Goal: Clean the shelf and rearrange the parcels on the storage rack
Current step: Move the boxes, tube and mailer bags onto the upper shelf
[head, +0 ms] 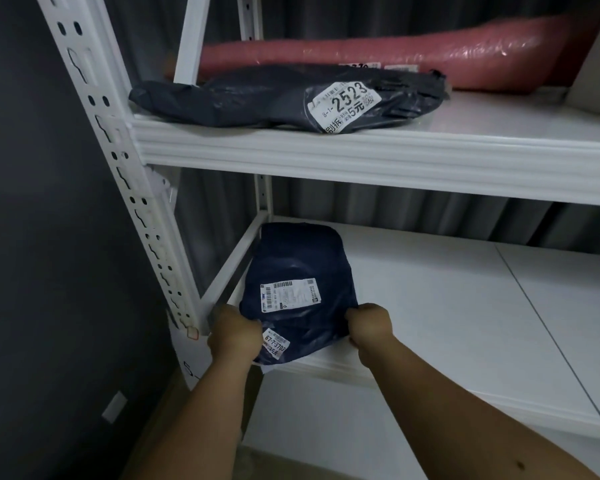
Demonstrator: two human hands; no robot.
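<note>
White steel racking fills our view, set against a dark wall with grey corrugated panelling behind it, and the landmark we work from is the rack's near upright post (142, 216). Just right of that post, on the lower shelf (430, 306), lies a navy parcel (302, 261) with a white shipping label facing up and a smaller numbered sticker near its front edge, which overhangs the shelf lip slightly. Our left hand (234, 332) is curled tight around the parcel's near-left corner, close to the foot of the post, and our right hand (369, 327) is clenched on the near-right corner – both fists have bunched plastic in their grip. Above, on the upper shelf (395, 157), a dark grey parcel (274, 95) sits right of the post with its large label turned toward us, and a long pink wrapped parcel (378, 53) lies behind it. We judge this to be the rearranging step, with the navy parcel being placed or squared up at the shelf's left end – which of the two we cannot tell. Next we would need to push it fully onto the board, straighten it beside the post and let go with both hands.
</note>
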